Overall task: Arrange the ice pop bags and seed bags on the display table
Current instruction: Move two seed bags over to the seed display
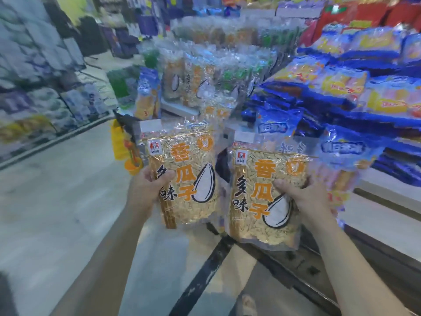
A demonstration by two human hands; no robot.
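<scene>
Fingers of the left hand [149, 185] wrap the left edge of 1 sunflower seed bag [184, 179], thumb across its front; the right hand [305, 197] clasps a second seed bag [262, 199] likewise. Both bags are held upright, side by side, before the display table [387, 215], where blue ice pop bags [341, 87] lie stacked at right and more seed bags [193, 76] stand behind.

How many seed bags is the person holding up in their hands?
2. One seed bag is in the left hand; the other seed bag is in the right hand. More stand blurred on the display behind.
</scene>
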